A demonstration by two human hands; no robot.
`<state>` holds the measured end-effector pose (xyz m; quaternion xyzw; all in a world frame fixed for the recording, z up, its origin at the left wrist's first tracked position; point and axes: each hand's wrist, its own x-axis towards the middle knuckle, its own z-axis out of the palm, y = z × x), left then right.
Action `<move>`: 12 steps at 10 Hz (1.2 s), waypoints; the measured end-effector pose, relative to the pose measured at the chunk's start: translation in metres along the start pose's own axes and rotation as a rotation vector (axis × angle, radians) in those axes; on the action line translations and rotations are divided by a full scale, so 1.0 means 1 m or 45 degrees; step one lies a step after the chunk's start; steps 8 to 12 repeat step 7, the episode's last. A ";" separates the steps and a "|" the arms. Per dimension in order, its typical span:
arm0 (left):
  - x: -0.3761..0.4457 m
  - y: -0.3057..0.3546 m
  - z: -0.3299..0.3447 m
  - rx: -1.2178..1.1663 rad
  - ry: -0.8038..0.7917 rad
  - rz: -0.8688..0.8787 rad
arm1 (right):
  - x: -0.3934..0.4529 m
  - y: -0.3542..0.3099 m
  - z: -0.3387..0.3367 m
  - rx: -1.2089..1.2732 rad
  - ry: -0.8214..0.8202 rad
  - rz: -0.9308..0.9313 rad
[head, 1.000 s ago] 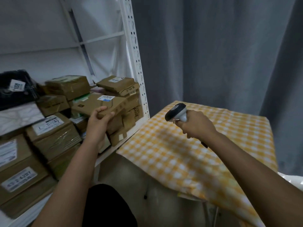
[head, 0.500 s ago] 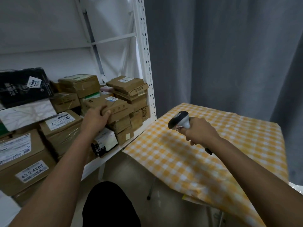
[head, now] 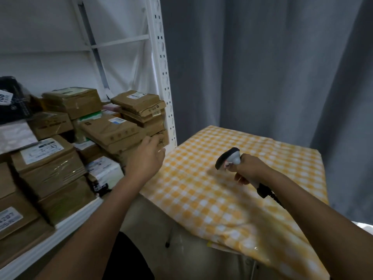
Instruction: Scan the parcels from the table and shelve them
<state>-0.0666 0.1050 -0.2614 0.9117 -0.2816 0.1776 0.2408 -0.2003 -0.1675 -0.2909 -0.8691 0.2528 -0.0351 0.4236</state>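
1. Left hand (head: 145,158) hangs in front of the shelf (head: 66,223) with fingers relaxed and a little spread — it holds nothing, just off the front edge of the stacked parcels.
2. Nearest parcel (head: 113,132), a flat brown box with a white-and-blue label, lies on top of a small stack on the shelf; the left fingertips are just beside its near corner, and contact cannot be told.
3. Right hand (head: 247,168) is curled round the grip of a scanner (head: 229,157), holding it above the worktop (head: 201,199); the dark head of the scanner points left, toward the shelf.
4. A dark cable end shows below the right wrist.
5. Worktop is covered by a yellow-and-white checked cloth (head: 272,154) whose near edge hangs over the front.
6. Shelf holds many brown boxes, taped and labelled, piled in several stacks; a black-wrapped package (head: 12,102) sits at the far left and a white-labelled bag (head: 105,170) lies low in the stack near the left wrist.
7. White perforated upright (head: 161,63) of the shelf stands between the parcels and the worktop — grey curtain (head: 272,67) behind.
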 end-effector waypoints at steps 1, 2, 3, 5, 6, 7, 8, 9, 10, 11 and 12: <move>0.008 0.027 0.033 -0.076 -0.189 0.102 | 0.008 0.026 -0.019 0.043 0.037 0.092; 0.019 0.047 0.058 -0.102 -0.287 0.169 | 0.019 0.053 -0.034 0.121 0.129 0.179; 0.030 0.065 0.072 -0.066 -0.347 0.218 | 0.029 0.079 -0.049 0.112 0.304 0.248; 0.065 0.087 0.077 -0.097 -0.327 0.314 | 0.048 0.122 -0.061 0.118 0.412 0.302; 0.082 0.098 0.076 -0.108 -0.305 0.358 | 0.056 0.145 -0.064 -0.081 0.314 0.357; 0.087 0.115 0.063 -0.259 -0.248 0.395 | 0.059 0.148 -0.073 -0.240 0.375 0.325; 0.087 0.115 0.063 -0.259 -0.248 0.395 | 0.059 0.148 -0.073 -0.240 0.375 0.325; 0.087 0.115 0.063 -0.259 -0.248 0.395 | 0.059 0.148 -0.073 -0.240 0.375 0.325; 0.087 0.115 0.063 -0.259 -0.248 0.395 | 0.059 0.148 -0.073 -0.240 0.375 0.325; 0.087 0.115 0.063 -0.259 -0.248 0.395 | 0.059 0.148 -0.073 -0.240 0.375 0.325; 0.087 0.115 0.063 -0.259 -0.248 0.395 | 0.059 0.148 -0.073 -0.240 0.375 0.325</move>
